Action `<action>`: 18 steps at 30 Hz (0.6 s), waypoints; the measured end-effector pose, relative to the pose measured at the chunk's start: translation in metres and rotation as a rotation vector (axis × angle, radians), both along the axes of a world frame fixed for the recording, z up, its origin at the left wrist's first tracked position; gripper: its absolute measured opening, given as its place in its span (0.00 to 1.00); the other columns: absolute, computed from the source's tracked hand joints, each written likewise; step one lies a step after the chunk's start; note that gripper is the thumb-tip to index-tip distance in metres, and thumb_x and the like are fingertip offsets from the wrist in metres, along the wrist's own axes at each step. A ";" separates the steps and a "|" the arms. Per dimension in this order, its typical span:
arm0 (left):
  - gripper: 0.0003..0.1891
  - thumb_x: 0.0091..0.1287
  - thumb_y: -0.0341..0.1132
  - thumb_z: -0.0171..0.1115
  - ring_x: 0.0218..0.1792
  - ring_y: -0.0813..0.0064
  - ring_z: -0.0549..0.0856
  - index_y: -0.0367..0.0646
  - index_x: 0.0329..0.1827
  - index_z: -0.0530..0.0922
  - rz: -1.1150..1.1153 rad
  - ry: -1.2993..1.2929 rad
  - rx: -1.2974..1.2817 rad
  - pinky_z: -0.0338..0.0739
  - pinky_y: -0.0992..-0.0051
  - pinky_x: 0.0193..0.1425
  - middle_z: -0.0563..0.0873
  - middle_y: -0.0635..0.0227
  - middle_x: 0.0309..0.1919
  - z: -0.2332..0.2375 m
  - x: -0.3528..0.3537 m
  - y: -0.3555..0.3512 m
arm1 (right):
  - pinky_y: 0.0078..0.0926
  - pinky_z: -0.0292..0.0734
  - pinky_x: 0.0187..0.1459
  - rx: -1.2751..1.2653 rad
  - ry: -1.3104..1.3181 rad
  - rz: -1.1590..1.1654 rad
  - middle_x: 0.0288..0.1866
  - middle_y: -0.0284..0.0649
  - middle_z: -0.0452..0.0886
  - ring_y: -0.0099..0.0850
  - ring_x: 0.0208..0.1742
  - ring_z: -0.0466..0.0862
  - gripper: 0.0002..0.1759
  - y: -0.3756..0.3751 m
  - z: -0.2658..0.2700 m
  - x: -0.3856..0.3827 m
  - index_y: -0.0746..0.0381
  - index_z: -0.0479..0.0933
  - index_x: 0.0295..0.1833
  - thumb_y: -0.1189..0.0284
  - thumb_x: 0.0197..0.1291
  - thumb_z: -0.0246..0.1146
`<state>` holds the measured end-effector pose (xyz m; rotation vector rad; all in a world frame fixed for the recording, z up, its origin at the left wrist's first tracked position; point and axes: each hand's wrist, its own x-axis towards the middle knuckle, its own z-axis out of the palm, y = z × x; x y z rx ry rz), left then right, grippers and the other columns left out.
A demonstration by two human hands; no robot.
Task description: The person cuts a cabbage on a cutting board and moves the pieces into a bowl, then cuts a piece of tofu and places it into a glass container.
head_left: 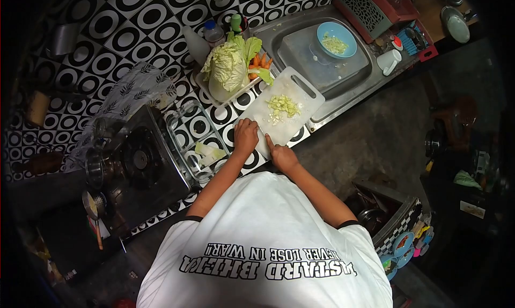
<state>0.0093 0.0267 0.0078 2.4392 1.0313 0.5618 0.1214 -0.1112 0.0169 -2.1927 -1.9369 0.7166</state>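
Observation:
A white cutting board (300, 117) lies on the patterned counter, with chopped pale-green vegetable (283, 106) near its middle. My left hand (246, 136) is closed at the board's left edge, its fingers bent down; what lies under them is too small to make out. Close to it, my right hand (282, 156) is closed at the board's lower edge, index finger stretched forward, apparently along a knife whose handle is hidden in the palm. Behind the board, a tray (222, 102) holds a leafy cabbage (225, 69) and carrots (259, 66).
A glass dish (177, 126) with pale vegetable pieces (209, 153) stands left of my left hand, beside a black stove (140, 158). At the upper right, a blue bowl (351, 39) of chopped vegetable sits over the metal sink (332, 105). Bottles (213, 35) stand behind the cabbage.

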 end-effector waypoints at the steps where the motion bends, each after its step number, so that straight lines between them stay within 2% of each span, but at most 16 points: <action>1: 0.04 0.59 0.29 0.64 0.44 0.61 0.78 0.43 0.35 0.83 0.000 0.000 -0.001 0.70 0.61 0.50 0.80 0.64 0.36 0.001 0.000 0.000 | 0.41 0.82 0.34 -0.001 -0.007 0.002 0.31 0.51 0.82 0.45 0.29 0.86 0.43 0.000 -0.001 0.000 0.66 0.50 0.79 0.77 0.54 0.54; 7: 0.03 0.59 0.29 0.64 0.44 0.61 0.78 0.43 0.35 0.83 0.010 -0.009 -0.007 0.70 0.61 0.49 0.80 0.65 0.35 0.000 0.001 -0.001 | 0.41 0.81 0.32 -0.010 -0.013 -0.003 0.31 0.51 0.82 0.45 0.29 0.85 0.44 0.000 -0.003 0.001 0.66 0.51 0.79 0.79 0.54 0.54; 9: 0.04 0.56 0.26 0.66 0.42 0.59 0.78 0.41 0.34 0.82 0.028 -0.023 0.001 0.71 0.61 0.48 0.80 0.64 0.35 0.000 0.001 -0.002 | 0.42 0.80 0.32 -0.015 -0.007 -0.016 0.30 0.52 0.82 0.47 0.28 0.84 0.44 0.000 -0.003 0.000 0.65 0.51 0.78 0.80 0.53 0.53; 18: 0.03 0.56 0.25 0.65 0.43 0.59 0.78 0.42 0.32 0.82 0.069 -0.039 0.007 0.71 0.60 0.48 0.81 0.65 0.34 -0.002 0.003 -0.005 | 0.40 0.81 0.32 -0.048 -0.013 0.001 0.31 0.52 0.82 0.45 0.29 0.84 0.46 0.007 0.002 0.001 0.67 0.48 0.79 0.81 0.52 0.54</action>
